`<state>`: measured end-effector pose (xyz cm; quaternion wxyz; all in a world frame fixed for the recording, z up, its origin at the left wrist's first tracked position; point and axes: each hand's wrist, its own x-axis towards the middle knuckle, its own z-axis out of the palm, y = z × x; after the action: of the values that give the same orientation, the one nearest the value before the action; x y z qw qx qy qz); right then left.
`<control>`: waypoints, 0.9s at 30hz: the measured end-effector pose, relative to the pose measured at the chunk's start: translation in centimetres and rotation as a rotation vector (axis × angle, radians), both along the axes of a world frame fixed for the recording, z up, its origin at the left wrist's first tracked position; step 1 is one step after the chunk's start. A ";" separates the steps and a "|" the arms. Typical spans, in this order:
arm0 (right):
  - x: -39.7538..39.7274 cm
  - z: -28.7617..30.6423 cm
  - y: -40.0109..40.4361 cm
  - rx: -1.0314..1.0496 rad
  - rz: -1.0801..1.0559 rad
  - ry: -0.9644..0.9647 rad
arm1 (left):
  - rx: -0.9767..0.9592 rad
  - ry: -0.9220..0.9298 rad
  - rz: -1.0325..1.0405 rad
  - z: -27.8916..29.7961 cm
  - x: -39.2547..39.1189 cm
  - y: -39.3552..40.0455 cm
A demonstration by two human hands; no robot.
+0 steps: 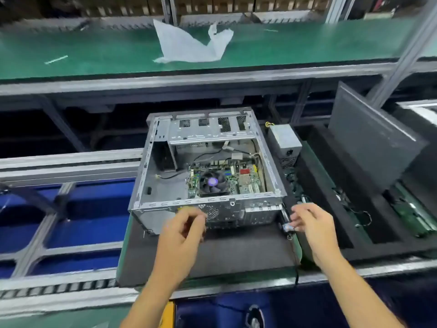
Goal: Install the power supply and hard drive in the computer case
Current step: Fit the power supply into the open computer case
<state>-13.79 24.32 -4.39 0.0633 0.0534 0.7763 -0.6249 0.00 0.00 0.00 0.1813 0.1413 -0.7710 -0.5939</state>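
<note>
An open grey metal computer case (146, 185) lies on a black mat (236, 252), showing its motherboard and a black cooler fan (213, 182). A grey power supply (283, 141) stands outside the case, just right of its far corner. My left hand (183, 229) hovers in front of the case's near wall with loosely curled fingers and holds nothing. My right hand (312, 223) is at the case's near right corner, fingers relaxed, close to a small blue and white part (289, 227) lying at the mat's edge. No hard drive is recognisable in view.
A dark side panel (373, 136) leans at the right over black foam trays (331, 209) holding green boards. A white plastic bag (189, 47) lies on the green upper shelf. Conveyor rails and blue bins (78, 223) are at the left.
</note>
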 end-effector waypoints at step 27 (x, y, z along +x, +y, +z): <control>-14.2 -5.2 -5.2 0.733 0.413 -0.217 | -0.640 -0.569 -0.175 -2.5 -20.4 -3.2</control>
<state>-28.01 19.15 -9.61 0.2451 -0.0190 0.9301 -0.2730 -20.39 -3.20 -2.54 -0.0548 0.1699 -0.9445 -0.2758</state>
